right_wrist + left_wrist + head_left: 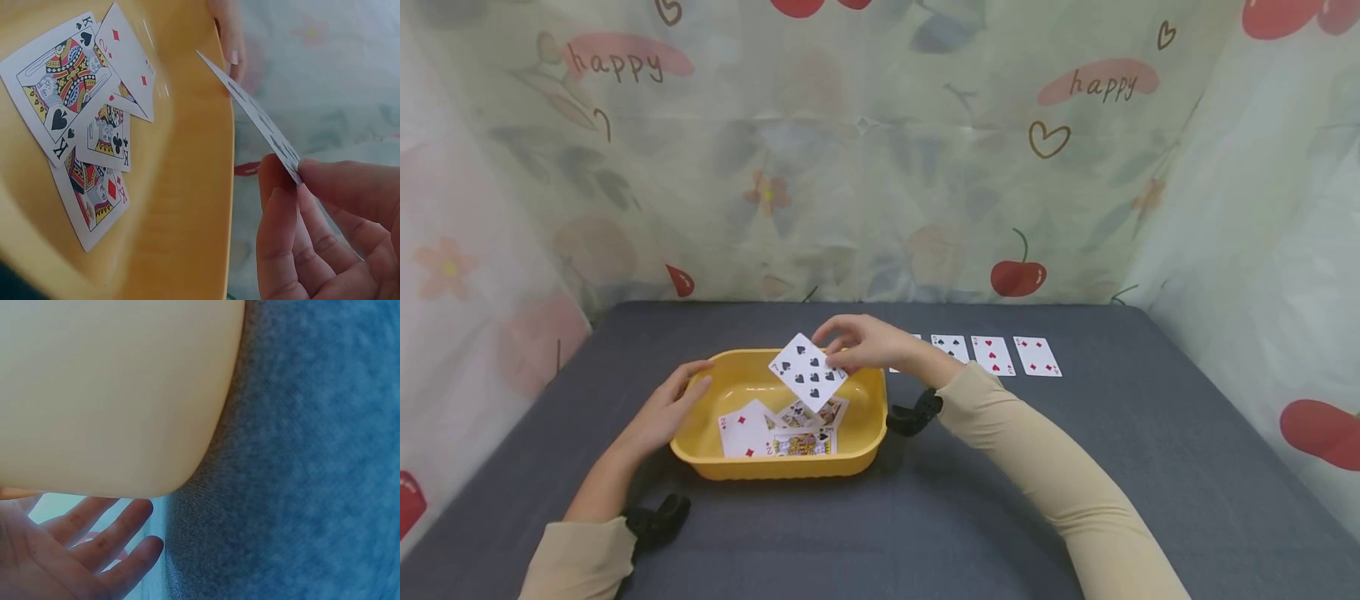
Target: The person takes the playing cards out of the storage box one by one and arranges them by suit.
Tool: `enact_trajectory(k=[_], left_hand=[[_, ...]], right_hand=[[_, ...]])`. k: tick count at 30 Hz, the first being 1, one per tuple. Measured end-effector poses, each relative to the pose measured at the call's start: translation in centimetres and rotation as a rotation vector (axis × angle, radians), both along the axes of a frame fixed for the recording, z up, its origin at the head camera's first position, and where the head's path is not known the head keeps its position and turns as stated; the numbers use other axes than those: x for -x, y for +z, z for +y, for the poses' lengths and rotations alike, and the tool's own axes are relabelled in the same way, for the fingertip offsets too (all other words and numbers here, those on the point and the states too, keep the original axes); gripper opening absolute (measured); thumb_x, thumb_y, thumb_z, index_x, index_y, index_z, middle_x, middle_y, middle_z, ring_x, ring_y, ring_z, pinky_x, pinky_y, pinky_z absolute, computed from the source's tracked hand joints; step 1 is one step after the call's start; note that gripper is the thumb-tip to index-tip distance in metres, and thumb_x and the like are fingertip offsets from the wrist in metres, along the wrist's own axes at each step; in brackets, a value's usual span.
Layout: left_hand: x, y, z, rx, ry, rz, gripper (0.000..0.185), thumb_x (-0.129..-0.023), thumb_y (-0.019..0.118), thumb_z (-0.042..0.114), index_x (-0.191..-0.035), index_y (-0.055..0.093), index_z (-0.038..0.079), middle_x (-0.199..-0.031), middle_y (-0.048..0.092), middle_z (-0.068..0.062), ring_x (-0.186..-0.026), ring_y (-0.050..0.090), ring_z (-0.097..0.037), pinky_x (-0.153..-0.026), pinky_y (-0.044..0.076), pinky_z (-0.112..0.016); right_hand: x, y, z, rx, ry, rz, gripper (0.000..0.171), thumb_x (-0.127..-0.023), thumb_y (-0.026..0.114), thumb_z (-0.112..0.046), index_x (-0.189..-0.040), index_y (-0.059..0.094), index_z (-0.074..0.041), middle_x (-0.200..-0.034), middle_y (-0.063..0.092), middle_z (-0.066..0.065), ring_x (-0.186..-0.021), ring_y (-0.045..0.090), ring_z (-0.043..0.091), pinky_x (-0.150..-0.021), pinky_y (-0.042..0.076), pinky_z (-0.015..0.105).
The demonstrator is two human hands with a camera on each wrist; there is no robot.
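Thumb and fingertips of my right hand [868, 342] pinch a white spade playing card [807, 372] by one corner. The card is tilted above the yellow plastic tray [778, 468], its pips facing up in the head view and nearly edge-on in the right wrist view. Inside the tray lie a two of diamonds [745, 427], a king of spades [69, 84], a king of clubs [107, 136] and a king of diamonds [94, 203], overlapping. My left hand [664, 408] is at the tray's left rim. In the left wrist view its fingers [119, 534] stretch loosely beside the outer wall.
Right of the tray, a row of face-up cards lies on the dark grey tablecloth [970, 508], including a heart card [992, 356] and a diamond card [1037, 357]. My right forearm partly covers the row's left end. A patterned curtain [865, 208] encloses the table's back and sides.
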State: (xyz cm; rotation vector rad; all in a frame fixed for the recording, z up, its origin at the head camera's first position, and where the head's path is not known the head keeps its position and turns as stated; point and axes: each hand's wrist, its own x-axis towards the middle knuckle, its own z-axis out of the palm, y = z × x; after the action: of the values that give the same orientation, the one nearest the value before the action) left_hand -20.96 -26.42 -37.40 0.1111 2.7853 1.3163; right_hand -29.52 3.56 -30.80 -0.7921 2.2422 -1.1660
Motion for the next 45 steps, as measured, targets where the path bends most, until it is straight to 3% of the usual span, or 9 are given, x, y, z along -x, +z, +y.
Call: enact_trajectory(k=[9,22,27,36,45], left_hand=[[0.0,-0.2,0.0,0.002,0.007,-0.003,0.060,-0.100,0.032,0.045,-0.144,0.025,0.005,-0.148,0.024,-0.026,-0.130,0.030,-0.043,-0.104,0.027,-0.062],[0.1,-0.1,0.0,0.010,0.002,-0.009,0.060,-0.100,0.032,0.045,-0.145,0.025,0.006,-0.149,0.022,-0.026,-0.132,0.027,-0.045,-0.105,0.024,-0.064],[0.1,-0.1,0.0,0.010,0.001,-0.008,0.060,-0.100,0.032,0.045,-0.145,0.025,0.006,-0.150,0.021,-0.026,-0.133,0.025,-0.045,-0.105,0.023,-0.064],[0.1,-0.1,0.0,0.005,0.000,-0.006,0.060,-0.100,0.032,0.045,-0.144,0.025,0.005,-0.149,0.022,-0.026,-0.133,0.026,-0.045,-0.105,0.023,-0.064],[0.0,-0.1,0.0,0.002,0.003,-0.009,0.061,-0.100,0.032,0.046,-0.145,0.024,0.005,-0.149,0.022,-0.026,-0.132,0.027,-0.045,-0.105,0.024,-0.064]], right_hand=[[-0.3,0.1,2.5,0.041,-0.072,0.021,0.031,-0.089,0.061,-0.014,-0.120,0.057,-0.014,-0.116,0.063,0.011,-0.091,0.062,0.015,-0.084,0.053,0.039],[-1.0,-0.2,7.0,0.073,-0.214,0.047,0.030,-0.088,0.062,-0.016,-0.118,0.059,-0.011,-0.111,0.061,0.012,-0.088,0.059,0.014,-0.078,0.053,0.030],[-1.0,-0.9,9.0,0.102,-0.261,0.055,0.034,-0.089,0.062,-0.016,-0.120,0.057,-0.007,-0.109,0.061,0.014,-0.083,0.058,0.014,-0.075,0.051,0.029],[-1.0,-2.3,12.2,0.100,-0.339,0.028,0.038,-0.088,0.063,-0.020,-0.125,0.054,-0.011,-0.118,0.057,0.014,-0.099,0.057,0.018,-0.088,0.051,0.034],[-0.9,-4.0,15.2,0.101,-0.386,0.020,0.042,-0.088,0.063,-0.016,-0.126,0.052,-0.005,-0.110,0.058,0.012,-0.088,0.058,0.010,-0.080,0.049,0.027]])
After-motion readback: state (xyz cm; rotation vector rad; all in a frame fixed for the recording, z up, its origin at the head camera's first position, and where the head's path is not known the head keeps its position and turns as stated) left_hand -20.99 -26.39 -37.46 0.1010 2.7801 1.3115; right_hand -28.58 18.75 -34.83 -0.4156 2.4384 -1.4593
